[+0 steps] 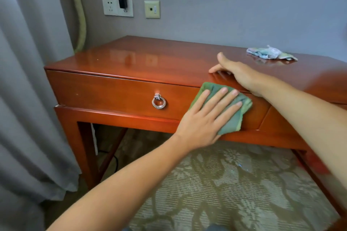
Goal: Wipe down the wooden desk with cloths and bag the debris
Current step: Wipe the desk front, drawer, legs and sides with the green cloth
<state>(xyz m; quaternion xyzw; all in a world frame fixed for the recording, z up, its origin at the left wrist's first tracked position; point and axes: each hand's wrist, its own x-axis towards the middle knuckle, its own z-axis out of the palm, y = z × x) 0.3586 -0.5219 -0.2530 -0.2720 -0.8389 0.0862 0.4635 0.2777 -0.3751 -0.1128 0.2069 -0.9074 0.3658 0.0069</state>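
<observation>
Table (169,62) of red-brown wood stands against the wall, and the wiping step is in hand on its front: the left hand (204,118) lies flat, fingers straight and spread, pressing a green cloth (236,116) against the drawer face (116,92), just right of the ring pull (158,102). The right hand (238,75) rests on the table's front edge above, fingers extended and holding nothing; it looks to be steadying the table. A 2nd, pale cloth (270,53) lies crumpled on the top near the back right, well apart from both hands. No bag or debris is in view. Next, I judge, the cloth must slide along the drawer face under even pressure and work around the pull.
</observation>
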